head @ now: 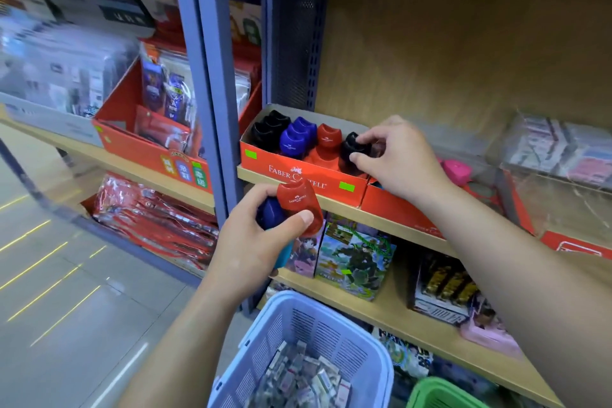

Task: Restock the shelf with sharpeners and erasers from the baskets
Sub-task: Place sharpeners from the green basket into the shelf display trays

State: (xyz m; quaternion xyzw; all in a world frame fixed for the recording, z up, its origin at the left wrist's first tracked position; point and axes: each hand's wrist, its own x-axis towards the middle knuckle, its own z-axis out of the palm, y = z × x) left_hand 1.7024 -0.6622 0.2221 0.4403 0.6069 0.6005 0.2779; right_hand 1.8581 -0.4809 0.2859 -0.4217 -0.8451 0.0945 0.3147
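A red Faber-Castell display box (308, 175) stands on the wooden shelf (397, 225) and holds black, blue and red sharpeners in rows. My right hand (397, 159) pinches a black sharpener (352, 144) at the box's right end. Just below the shelf edge, my left hand (255, 238) grips a red sharpener (299, 204), a blue sharpener (270, 214) and a teal one (284, 253) together. A pale blue basket (374, 358) below holds several wrapped erasers (304, 378).
A green basket (440, 394) sits at the bottom right. A second red box with a pink sharpener (457, 169) adjoins on the right, beside clear plastic boxes. Blue metal uprights (212, 76) divide the shelving. Packaged goods fill the lower and left shelves.
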